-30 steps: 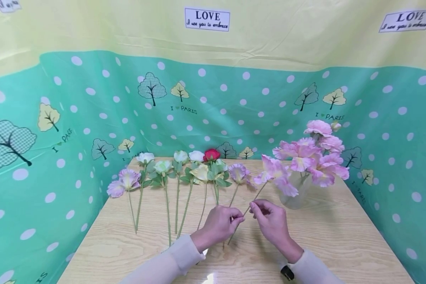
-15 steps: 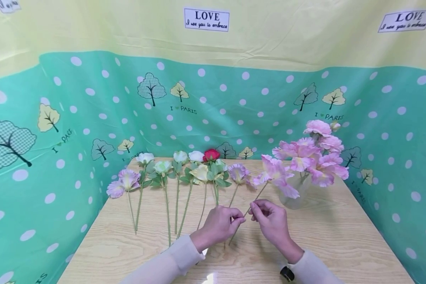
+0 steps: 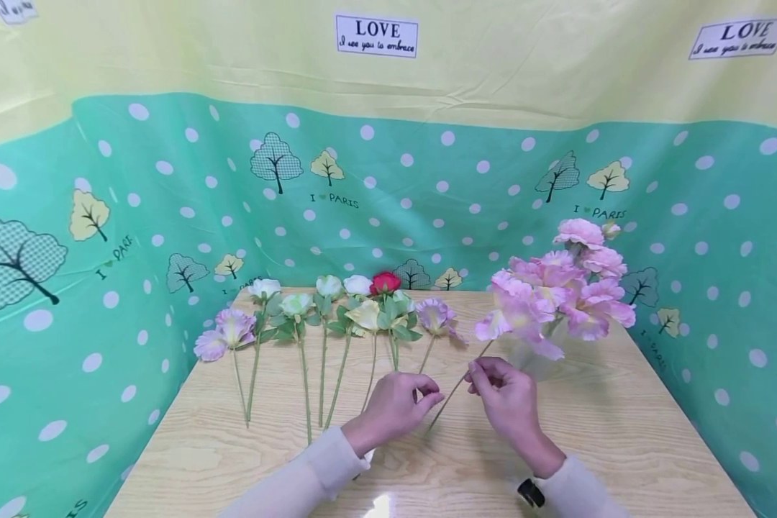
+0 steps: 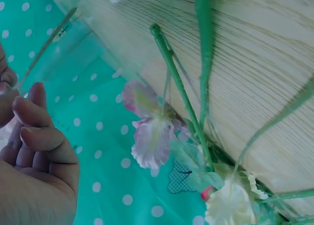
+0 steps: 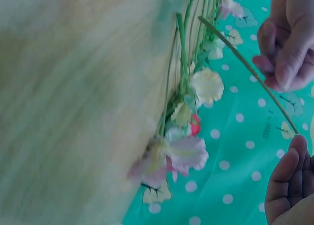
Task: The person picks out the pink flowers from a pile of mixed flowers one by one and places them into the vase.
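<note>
My right hand [image 3: 508,396] is clamped, thumb to fingertips, on the stem of a pink flower [image 3: 521,309]. The stem slants: bloom at the far right, cut end at the near left. My left hand [image 3: 395,406] holds nothing; its fingers are loosely curled just beside the stem. The bloom is located before the translucent vase [image 3: 545,365] and its pink flowers [image 3: 592,309]. Loose flowers [image 3: 298,306] lie in a row to the left.

We find the head view brightly lit, with white glare on the near tabletop [image 3: 621,424]; both wrist views look dimmer, bluish and hazy.
</note>
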`<move>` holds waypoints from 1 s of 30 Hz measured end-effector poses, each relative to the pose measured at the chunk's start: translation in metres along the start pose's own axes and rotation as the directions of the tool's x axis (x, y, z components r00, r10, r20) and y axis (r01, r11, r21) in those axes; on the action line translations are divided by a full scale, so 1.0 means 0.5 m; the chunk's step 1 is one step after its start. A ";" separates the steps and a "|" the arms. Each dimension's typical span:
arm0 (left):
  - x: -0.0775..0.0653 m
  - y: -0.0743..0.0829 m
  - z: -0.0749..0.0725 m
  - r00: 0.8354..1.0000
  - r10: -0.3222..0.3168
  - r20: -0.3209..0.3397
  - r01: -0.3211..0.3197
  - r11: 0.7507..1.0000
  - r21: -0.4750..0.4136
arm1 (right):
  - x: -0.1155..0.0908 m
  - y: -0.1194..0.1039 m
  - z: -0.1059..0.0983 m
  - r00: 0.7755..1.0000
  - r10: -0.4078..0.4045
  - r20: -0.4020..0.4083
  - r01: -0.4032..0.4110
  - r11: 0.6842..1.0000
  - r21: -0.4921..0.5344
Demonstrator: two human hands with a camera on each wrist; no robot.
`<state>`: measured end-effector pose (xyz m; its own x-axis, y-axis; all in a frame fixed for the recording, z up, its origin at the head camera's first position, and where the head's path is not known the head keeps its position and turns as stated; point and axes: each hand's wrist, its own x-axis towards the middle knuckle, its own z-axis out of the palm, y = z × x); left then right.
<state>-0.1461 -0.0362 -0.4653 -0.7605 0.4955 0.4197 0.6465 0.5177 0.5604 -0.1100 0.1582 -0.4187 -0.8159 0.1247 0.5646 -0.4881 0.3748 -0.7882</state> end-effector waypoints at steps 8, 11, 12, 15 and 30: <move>-0.006 -0.022 -0.009 0.996 -0.084 -0.025 0.084 0.996 -0.005 | 0.025 0.056 -0.036 0.964 -0.259 -0.058 0.250 0.959 -0.132; -0.008 -0.029 -0.013 0.993 -0.115 -0.034 0.114 0.993 -0.003 | 0.038 0.076 -0.055 0.950 -0.306 -0.062 0.292 0.942 -0.163; -0.008 -0.032 -0.015 0.992 -0.123 -0.034 0.123 0.992 -0.003 | 0.042 0.078 -0.061 0.947 -0.316 -0.063 0.301 0.937 -0.176; -0.009 -0.035 -0.020 0.989 -0.147 -0.031 0.147 0.989 -0.012 | 0.054 0.075 -0.078 0.940 -0.337 -0.059 0.317 0.923 -0.220; -0.019 -0.051 -0.032 0.978 -0.208 -0.027 0.208 0.978 -0.012 | 0.125 0.052 -0.147 0.859 -0.511 -0.037 0.444 0.778 -0.445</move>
<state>-0.1562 -0.0654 -0.4723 -0.8799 0.3579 0.3127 0.4733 0.6011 0.6439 -0.1506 0.2433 -0.3859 -0.4394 -0.0504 0.8969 -0.6041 0.7555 -0.2535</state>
